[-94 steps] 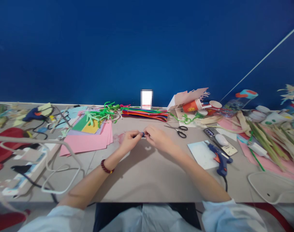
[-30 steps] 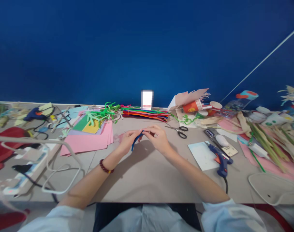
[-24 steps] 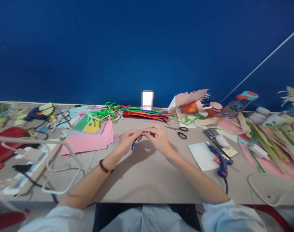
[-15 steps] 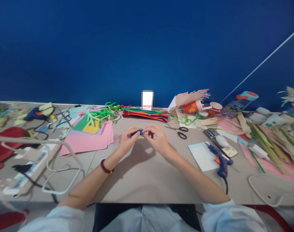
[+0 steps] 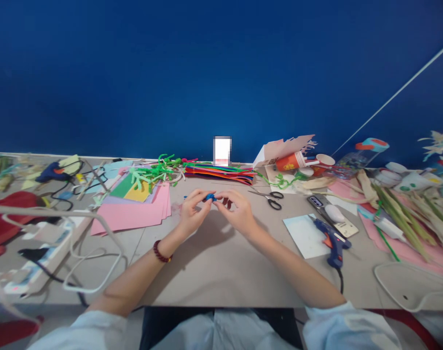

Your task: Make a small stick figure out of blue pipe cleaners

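Observation:
Both my hands meet above the middle of the grey table (image 5: 221,272). My left hand (image 5: 193,214) and my right hand (image 5: 235,210) pinch a blue pipe cleaner (image 5: 209,197) between their fingertips. The pipe cleaner is wound into a small tight coil. Something small and reddish shows under my right fingers; I cannot make it out. A dark red bead bracelet (image 5: 161,253) sits on my left wrist.
Behind the hands lie a bundle of coloured pipe cleaners (image 5: 221,172), green twisted ones (image 5: 154,172) and black scissors (image 5: 270,198). Stacked coloured paper (image 5: 134,206) lies to the left. A blue glue gun (image 5: 331,239) on a white sheet lies to the right, beside paper cups (image 5: 292,159).
A second ago the blue pipe cleaner hung as a loose curve from my fingers. It is now rolled up into a small coil between both hands, which have stayed in place.

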`<state>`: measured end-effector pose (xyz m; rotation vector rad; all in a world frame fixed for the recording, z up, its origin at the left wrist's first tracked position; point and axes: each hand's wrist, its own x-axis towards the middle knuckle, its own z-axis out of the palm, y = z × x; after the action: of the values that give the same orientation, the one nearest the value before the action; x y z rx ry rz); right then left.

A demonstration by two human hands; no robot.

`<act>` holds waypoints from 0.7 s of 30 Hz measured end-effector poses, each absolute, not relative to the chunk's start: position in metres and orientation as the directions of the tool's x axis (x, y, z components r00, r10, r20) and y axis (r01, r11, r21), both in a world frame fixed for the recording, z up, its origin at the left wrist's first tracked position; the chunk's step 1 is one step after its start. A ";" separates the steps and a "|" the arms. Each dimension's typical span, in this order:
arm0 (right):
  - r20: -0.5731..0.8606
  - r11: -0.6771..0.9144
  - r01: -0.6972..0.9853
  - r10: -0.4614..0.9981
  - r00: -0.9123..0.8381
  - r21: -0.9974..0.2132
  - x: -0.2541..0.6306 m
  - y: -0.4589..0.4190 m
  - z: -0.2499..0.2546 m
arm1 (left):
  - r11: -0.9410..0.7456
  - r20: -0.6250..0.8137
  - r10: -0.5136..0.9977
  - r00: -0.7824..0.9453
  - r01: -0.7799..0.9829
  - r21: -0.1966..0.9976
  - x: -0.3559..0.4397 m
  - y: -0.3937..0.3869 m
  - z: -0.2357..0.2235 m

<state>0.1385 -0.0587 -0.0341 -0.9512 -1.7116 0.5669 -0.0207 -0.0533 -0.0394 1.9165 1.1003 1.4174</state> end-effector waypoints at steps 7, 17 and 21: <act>0.523 0.517 0.305 0.850 -0.069 -0.800 0.141 -0.054 -0.038 | -0.555 0.498 0.832 0.243 0.353 0.753 -0.021 -0.052 -0.043; 0.543 0.573 0.281 0.819 -0.184 -0.770 0.149 -0.047 -0.031 | -0.563 0.487 0.826 0.285 0.364 0.742 -0.020 -0.049 -0.047; 0.528 0.575 0.313 0.818 -0.227 -0.756 0.154 -0.042 -0.031 | -0.510 0.421 0.855 0.303 0.348 0.787 -0.020 -0.049 -0.045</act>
<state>0.1542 -0.0422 -0.0310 -0.9285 -1.7963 0.6255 -0.0198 -0.0486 -0.0454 2.0058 1.0650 1.1578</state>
